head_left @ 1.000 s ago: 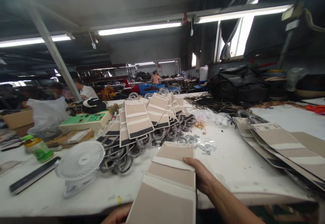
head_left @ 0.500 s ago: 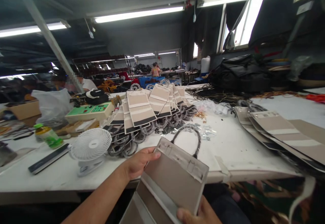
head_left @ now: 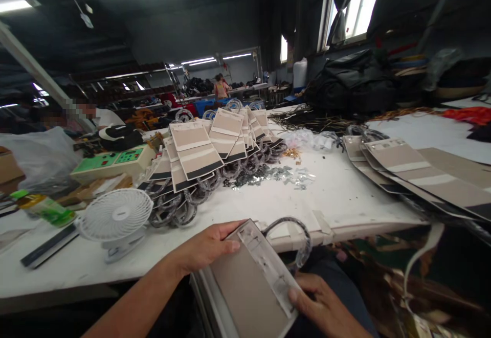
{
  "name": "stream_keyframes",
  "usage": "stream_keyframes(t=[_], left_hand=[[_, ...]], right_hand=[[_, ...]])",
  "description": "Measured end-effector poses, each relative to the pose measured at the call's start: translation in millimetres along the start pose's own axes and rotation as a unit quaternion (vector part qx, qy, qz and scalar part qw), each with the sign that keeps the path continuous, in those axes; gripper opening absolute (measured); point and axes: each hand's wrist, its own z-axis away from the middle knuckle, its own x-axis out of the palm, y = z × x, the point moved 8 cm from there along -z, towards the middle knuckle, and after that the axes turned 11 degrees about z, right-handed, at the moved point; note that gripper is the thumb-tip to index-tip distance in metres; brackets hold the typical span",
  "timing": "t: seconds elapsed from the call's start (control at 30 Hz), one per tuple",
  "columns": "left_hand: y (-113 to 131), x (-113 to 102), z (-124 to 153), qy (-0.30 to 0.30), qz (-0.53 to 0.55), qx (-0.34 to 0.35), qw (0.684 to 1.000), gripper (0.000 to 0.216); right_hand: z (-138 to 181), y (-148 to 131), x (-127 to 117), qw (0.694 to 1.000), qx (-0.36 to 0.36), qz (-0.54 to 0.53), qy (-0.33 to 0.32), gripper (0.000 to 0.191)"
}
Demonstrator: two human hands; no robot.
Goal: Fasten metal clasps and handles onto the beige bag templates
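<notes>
Both hands hold a beige bag panel (head_left: 249, 289) with a dark, plastic-wrapped loop handle (head_left: 307, 241) at its upper edge. My left hand (head_left: 210, 246) grips the upper left corner, thumb on the face. On the right edge, close to the handle's lower end, my right hand (head_left: 322, 299) pinches the panel with its thumb on the pale strip. Metal prongs or staples show along that strip. The panel tilts over my lap, in front of the table edge; its lower part is cut off by the frame.
A heap of similar panels (head_left: 197, 149) lies mid-table, with small metal plates (head_left: 284, 174) beside it. At left stand a white fan (head_left: 118, 215), a green-capped bottle (head_left: 46, 209) and a green-topped machine (head_left: 115, 159). More panels (head_left: 406, 164) overhang the table at right. People sit far back.
The panel has come lower and turned, its handle now pointing more to the right. My right hand has moved up its right edge to the pale strip. The camera view has shifted down and right.
</notes>
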Motion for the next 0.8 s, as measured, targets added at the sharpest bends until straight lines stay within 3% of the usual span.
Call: stream_keyframes(t=[0.13,0.27,0.43,0.6,0.7,0.8], left_hand=[[10.5,-14.6,-22.1,0.095,-0.056,0.057,0.992,0.066],[16.0,-15.3,-72.0,0.090,-0.165,0.135,0.973,0.061],[-20.1,-21.5,-125.4,0.102,-0.243,0.135,0.955,0.058],[-46.8,-20.5,-112.2,0.242,-0.293,0.177,0.908,0.049],[-52.1,-5.6,-90.3,0.306,-0.379,0.237,0.840,0.026],[-59.4,13.4,-78.1,0.312,-0.477,0.291,0.768,0.014]], right_hand=[[-2.6,5.2,19.9,0.996,-0.003,-0.073,-0.059,0.057],[-11.1,40.1,15.1,0.996,0.069,-0.051,0.011,0.065],[-12.3,82.3,7.8,0.987,0.145,-0.043,0.060,0.074],[-15.6,97.3,8.5,0.984,0.172,-0.025,0.041,0.074],[-12.3,99.5,-1.8,0.981,0.187,0.025,0.038,0.073],[-1.3,89.2,-36.7,0.970,0.191,0.104,0.105,0.068]])
